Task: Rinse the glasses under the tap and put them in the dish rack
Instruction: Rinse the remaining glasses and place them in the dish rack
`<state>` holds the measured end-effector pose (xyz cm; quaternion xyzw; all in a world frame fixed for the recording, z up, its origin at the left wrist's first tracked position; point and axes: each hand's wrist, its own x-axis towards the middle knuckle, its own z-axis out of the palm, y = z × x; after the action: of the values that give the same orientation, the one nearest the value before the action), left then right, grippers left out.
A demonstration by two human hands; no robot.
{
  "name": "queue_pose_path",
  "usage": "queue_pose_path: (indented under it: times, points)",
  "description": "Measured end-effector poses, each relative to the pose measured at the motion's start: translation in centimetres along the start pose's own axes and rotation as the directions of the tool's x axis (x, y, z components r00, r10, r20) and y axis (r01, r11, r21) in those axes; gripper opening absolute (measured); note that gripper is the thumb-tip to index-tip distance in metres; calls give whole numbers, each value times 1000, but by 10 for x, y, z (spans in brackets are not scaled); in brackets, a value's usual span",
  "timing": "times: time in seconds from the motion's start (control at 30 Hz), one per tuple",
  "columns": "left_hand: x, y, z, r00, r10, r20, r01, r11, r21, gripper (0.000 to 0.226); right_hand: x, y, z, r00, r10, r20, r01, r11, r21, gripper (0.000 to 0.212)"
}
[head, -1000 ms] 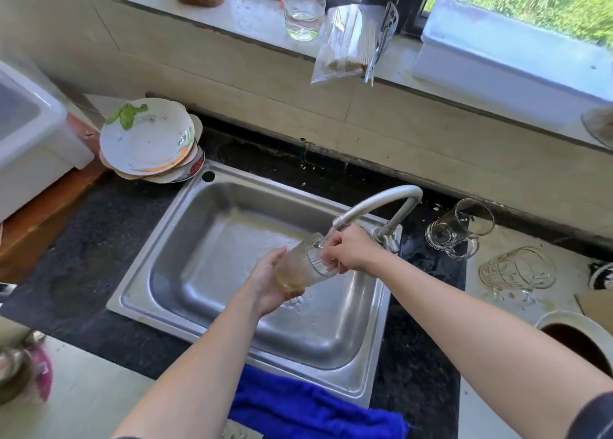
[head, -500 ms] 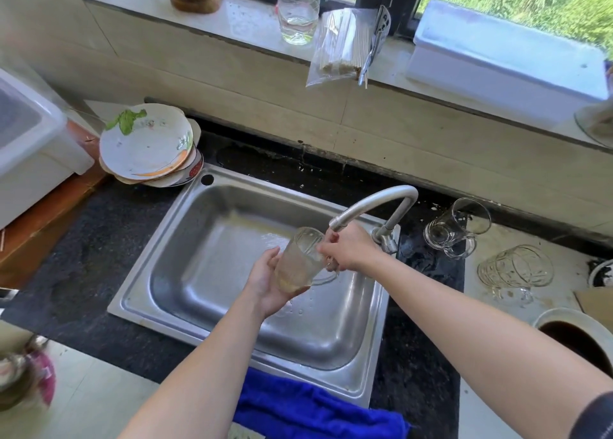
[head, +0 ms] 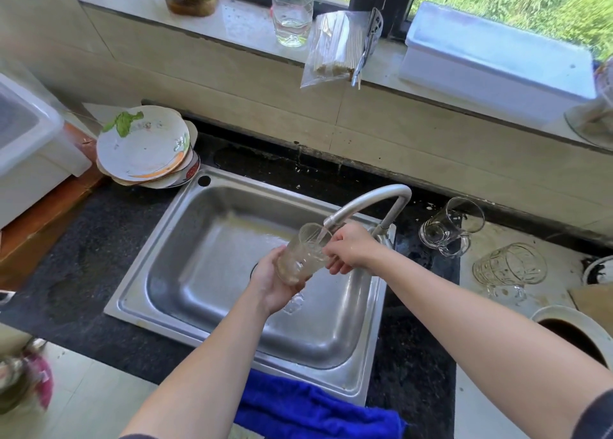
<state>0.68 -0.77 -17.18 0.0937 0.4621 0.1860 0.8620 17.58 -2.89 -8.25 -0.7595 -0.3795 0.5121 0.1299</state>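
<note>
A clear tumbler (head: 303, 256) tilts under the spout of the curved steel tap (head: 371, 201), and water runs into its mouth. My left hand (head: 272, 284) grips the tumbler's base from below. My right hand (head: 351, 248) holds its upper side with curled fingers, just under the spout. Both are over the steel sink (head: 199, 239). A handled glass mug (head: 451, 228) lies on its side on the counter to the right, and a patterned stemmed glass (head: 509, 269) lies beside it. No dish rack can be made out.
Dirty plates (head: 146, 146) are stacked at the sink's back left. A blue cloth (head: 311, 412) hangs over the front edge. A white bowl with dark liquid (head: 574, 332) sits at right. On the sill stand a bottle (head: 292, 7), a bag of chopsticks (head: 335, 50) and a white box (head: 497, 63).
The tumbler has been turned more upright beneath the spout, its mouth now catching the stream. My right hand has slid from the rim to the glass's side.
</note>
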Motion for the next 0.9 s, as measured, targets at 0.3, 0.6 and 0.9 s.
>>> queue_pose_path:
  times: [0.3,0.6,0.9]
  points:
    - [-3,4,1,989,-142,-34,145,926,348,46,2,-2,-11,999,6,39,-6,1000,8,11]
    - [9,-3,7,975,175,-138,-88,871,483,60,-5,1,-10,990,119,77,-123,991,54,18]
    - [-1,4,16,989,130,-66,-75,839,539,25,-8,-2,-17,997,51,55,-54,998,45,18]
